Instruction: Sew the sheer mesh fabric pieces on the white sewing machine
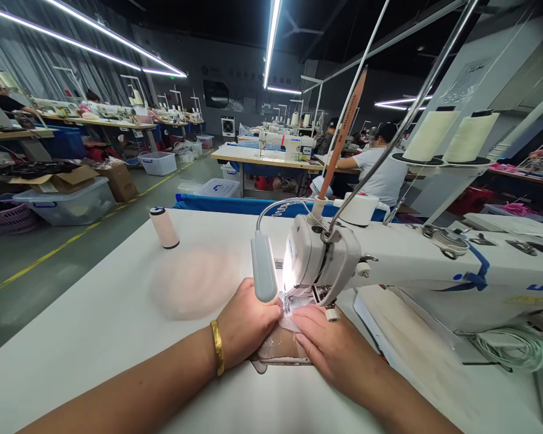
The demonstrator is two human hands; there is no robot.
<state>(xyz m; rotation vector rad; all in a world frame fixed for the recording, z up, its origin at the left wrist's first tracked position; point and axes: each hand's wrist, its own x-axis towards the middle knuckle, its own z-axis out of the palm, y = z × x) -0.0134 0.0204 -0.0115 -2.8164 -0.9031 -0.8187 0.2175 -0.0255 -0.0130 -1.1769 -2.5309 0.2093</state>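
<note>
A small piece of thin white fabric (288, 322) lies under the needle area of a white sewing machine (321, 256). On its left side, my left hand (248, 319) is closed, with thumb and finger pinching the fabric's edge close to the presser foot. My right hand (320, 337) holds the fabric from the other side, its fingertips and thumb pressed together on it. Beneath both hands is a brownish plate (278, 345) with a clear covering. The grey lamp (264, 268) hangs just above my left fingers and lights the needle area.
A pale pink thread spool (164, 228) stands on the white table (117, 283), behind a blurred beige piece (194, 282). Right of the machine head lie a beige panel (411, 337) and a coiled pale green cord (513, 348). Thread cones (432, 134) stand behind; co-workers sit further off.
</note>
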